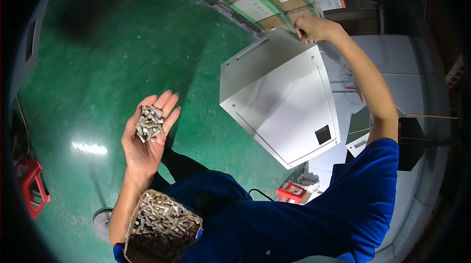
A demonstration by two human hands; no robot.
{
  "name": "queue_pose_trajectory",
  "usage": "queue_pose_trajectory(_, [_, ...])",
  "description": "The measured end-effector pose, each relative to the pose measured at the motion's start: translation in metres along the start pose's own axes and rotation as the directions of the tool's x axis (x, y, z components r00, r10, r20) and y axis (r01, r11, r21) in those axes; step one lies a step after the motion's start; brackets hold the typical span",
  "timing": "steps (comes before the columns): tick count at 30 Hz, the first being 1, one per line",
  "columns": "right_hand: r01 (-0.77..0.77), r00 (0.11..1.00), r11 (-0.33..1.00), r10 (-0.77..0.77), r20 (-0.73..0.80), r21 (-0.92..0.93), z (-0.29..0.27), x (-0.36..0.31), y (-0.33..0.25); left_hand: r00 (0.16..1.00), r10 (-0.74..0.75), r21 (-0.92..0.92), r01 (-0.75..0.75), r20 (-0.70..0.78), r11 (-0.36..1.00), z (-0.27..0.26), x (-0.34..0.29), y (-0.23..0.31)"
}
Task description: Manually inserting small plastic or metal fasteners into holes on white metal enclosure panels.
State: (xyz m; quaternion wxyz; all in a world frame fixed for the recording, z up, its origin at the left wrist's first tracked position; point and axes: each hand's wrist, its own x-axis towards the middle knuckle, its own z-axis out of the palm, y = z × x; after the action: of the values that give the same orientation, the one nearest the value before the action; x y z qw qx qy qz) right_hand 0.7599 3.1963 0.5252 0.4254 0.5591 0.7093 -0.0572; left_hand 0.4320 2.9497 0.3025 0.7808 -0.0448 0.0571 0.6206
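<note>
My left hand (139, 156) is palm up with its fingers stretched out, and it bears a heap of small pale, tapered, plug-like pieces (150, 125). Against my body, over the left forearm, is a cardboard box (129, 231) holding many more such pieces (167, 216). My right hand (318, 28) reaches to the far corner of a white sheet-metal case (294, 101). Its fingers are closed together at the case's edge; whatever they pinch is hidden. The case has small corner holes and a square cutout.
Stacked cardboard cartons (270, 0) stand beyond the case. A red stool (32, 187) is at the far left, another red stool (292, 193) below the case. Grey-white panels (400, 62) and a hanging cord (427, 116) lie to the right. The floor (98, 91) is green.
</note>
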Motion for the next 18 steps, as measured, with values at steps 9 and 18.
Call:
queue_pose_trajectory(9, [0.014, 0.963, 0.951, -0.097, -0.253, -0.31, 0.003, 0.015, 0.033, 0.999, -0.022, -0.001, 0.022, -0.028, 1.0, -0.007, 0.005, 0.002])
queue_pose_trajectory(18, [-0.265, 0.964, 0.93, 0.261, -0.05, -0.253, -0.023, 0.01, -0.007, 0.998, -0.013, 0.007, 0.013, -0.06, 1.0, -0.011, 0.007, 0.005])
